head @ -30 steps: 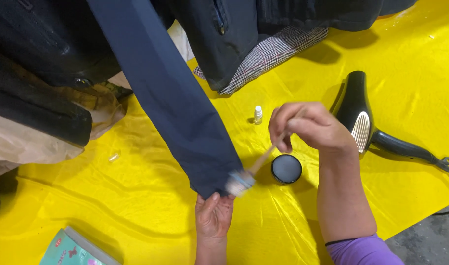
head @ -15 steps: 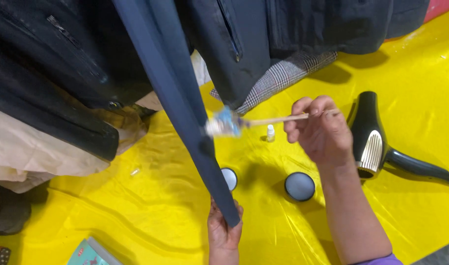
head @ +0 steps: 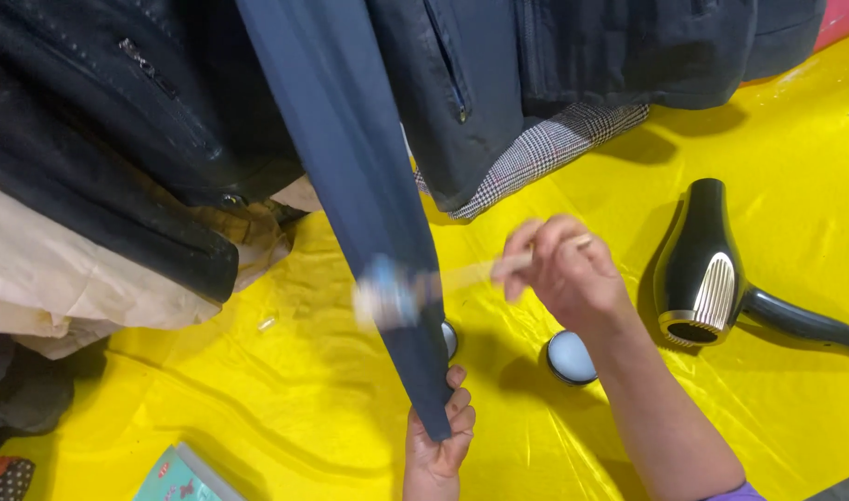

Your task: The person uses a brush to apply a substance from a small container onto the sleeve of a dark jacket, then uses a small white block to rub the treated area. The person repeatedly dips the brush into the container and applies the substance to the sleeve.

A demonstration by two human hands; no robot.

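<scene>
Right hand (head: pixel 563 269) is pinching a thin wooden-handled brush (head: pixel 415 286), its blurred bristle end lying against a long navy sleeve (head: pixel 359 186); left hand (head: pixel 438 436) is gripping that sleeve's lower end, pulling it taut. Yellow plastic sheeting (head: pixel 304 390) is covering the floor beneath dark jackets (head: pixel 118 111). A black hair dryer (head: pixel 707 269) is lying to the right, a small round open tin (head: pixel 570 357) sitting below the right hand.
</scene>
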